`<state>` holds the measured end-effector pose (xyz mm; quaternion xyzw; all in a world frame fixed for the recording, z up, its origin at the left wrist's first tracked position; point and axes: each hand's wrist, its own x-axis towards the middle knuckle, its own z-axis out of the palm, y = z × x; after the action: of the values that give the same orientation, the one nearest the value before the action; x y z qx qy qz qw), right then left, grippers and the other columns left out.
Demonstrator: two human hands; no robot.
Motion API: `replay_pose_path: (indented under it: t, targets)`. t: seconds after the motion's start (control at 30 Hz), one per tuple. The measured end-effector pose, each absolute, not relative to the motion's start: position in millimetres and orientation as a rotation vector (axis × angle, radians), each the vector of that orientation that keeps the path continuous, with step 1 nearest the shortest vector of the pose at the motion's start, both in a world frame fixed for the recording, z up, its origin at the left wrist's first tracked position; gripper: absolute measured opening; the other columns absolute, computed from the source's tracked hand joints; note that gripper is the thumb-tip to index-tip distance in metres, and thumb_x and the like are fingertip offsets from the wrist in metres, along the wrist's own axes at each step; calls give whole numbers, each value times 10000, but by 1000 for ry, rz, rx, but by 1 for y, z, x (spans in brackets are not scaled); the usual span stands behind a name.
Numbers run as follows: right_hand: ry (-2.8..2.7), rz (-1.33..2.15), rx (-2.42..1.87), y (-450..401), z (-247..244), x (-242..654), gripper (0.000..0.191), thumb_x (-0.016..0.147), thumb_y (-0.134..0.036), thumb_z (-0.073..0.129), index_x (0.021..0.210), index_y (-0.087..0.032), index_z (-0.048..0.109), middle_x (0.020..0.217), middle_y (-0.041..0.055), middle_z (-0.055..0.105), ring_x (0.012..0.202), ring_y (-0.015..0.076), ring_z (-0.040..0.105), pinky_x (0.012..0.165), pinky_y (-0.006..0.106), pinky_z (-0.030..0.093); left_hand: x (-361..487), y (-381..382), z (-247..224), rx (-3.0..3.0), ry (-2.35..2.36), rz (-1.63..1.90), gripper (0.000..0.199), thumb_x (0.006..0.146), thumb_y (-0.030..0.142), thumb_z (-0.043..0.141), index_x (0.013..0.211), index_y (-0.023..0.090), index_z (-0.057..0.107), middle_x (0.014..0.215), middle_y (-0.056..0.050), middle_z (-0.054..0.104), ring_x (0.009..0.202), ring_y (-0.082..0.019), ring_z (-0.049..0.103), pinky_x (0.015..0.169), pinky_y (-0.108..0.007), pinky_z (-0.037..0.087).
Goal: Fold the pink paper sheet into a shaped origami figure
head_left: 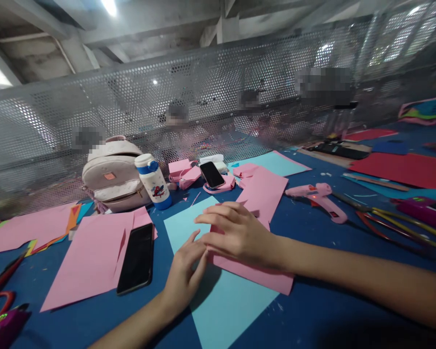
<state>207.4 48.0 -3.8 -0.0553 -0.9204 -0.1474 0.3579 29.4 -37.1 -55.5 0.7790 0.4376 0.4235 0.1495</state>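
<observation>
A sheet of pink paper [254, 274] lies over a light blue sheet [228, 310] on the blue table in front of me. My right hand [240, 232] rests on the pink paper with its fingers stretched out flat to the left. At the paper's left edge, my left hand [187, 269] has its thumb and index finger brought together in a pinch on it. The right fingers partly cover the left fingertips. More pink paper [267, 189] lies just beyond my right hand.
Left of my hands are a black phone [136, 259] and pink sheets [87, 252]. Behind stand a backpack [112, 172] and an upright bottle [154, 182]. A pink glue gun [319, 198] and scissors [396, 220] lie right. A perforated metal screen [210, 87] borders the table's far side.
</observation>
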Motion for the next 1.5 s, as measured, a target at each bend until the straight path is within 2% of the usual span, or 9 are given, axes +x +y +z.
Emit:
replay_pose_path:
  t: [0.13, 0.23, 0.37, 0.87, 1.03, 1.2, 1.3, 1.37, 1.5]
  targets:
    - [-2405, -419, -125, 46, 1, 208, 131, 951, -224, 579, 875, -229, 686, 1298, 6, 613, 1265, 182, 432, 1075, 378, 265, 30, -37, -57, 2255, 1244, 1201, 319, 1009, 195, 380, 1079, 212, 691, 1009, -54, 742, 960, -203, 695, 1172, -494, 289]
    - [-2422, -348, -157, 47, 7, 209, 146, 959, -244, 572, 864, -215, 679, 1286, 15, 624, 1272, 188, 438, 1089, 391, 249, 29, -35, -59, 2214, 1247, 1215, 309, 1009, 188, 403, 1149, 224, 676, 1184, -59, 707, 1100, -219, 663, 1182, -500, 264]
    - [-2400, -270, -177, 50, 14, 212, 146, 940, -300, 606, 855, -197, 667, 1266, 42, 633, 1278, 214, 423, 1091, 427, 243, 25, -34, -65, 2215, 1246, 1277, 364, 1001, 169, 425, 1300, 275, 604, 1377, -51, 587, 1289, -247, 538, 1193, -532, 212]
    - [-2450, -160, -183, 64, 23, 217, 149, 945, -257, 575, 851, -188, 668, 1238, 72, 629, 1265, 263, 421, 1060, 480, 261, 16, -27, -69, 2438, 1240, 1186, 511, 1001, 122, 408, 1467, 329, 394, 1446, -41, 519, 1343, -218, 478, 1202, -517, 167]
    - [-2482, -158, -176, 62, 16, 215, 115, 930, -238, 592, 865, -186, 672, 1219, 74, 637, 1256, 260, 438, 1048, 477, 287, 18, -26, -70, 2384, 1267, 1135, 446, 1005, 123, 385, 1399, 313, 475, 1416, -23, 553, 1309, -195, 512, 1201, -484, 180]
    - [-2481, -193, -94, 55, 9, 212, 117, 943, -273, 585, 916, -200, 671, 1253, 65, 621, 1238, 232, 452, 1043, 428, 311, 23, -28, -64, 2313, 1244, 1097, 323, 1012, 164, 399, 1237, 260, 611, 1333, -27, 620, 1220, -194, 563, 1173, -442, 233]
    - [-2386, -223, -90, 57, 12, 214, 112, 950, -221, 558, 1022, -205, 642, 1313, 83, 574, 1256, 233, 440, 1049, 428, 317, 22, -29, -60, 2264, 1266, 1100, 316, 1014, 196, 400, 1229, 231, 629, 1298, -59, 636, 1155, -220, 555, 1046, -393, 373]
    - [-2323, -177, -154, 60, 18, 218, 142, 941, -214, 559, 1074, -201, 606, 1336, 105, 538, 1268, 250, 430, 1049, 443, 327, 20, -27, -58, 2188, 1317, 1111, 306, 1014, 238, 411, 1194, 229, 658, 1287, -69, 635, 1071, -232, 554, 947, -364, 411]
    - [-2227, -20, -269, 64, 25, 222, 162, 928, -285, 568, 1058, -192, 538, 1233, 127, 559, 1188, 266, 494, 1020, 456, 376, 14, -22, -59, 1848, 1375, 1317, 268, 973, 322, 502, 863, 193, 710, 1087, -68, 677, 976, -234, 555, 909, -331, 386]
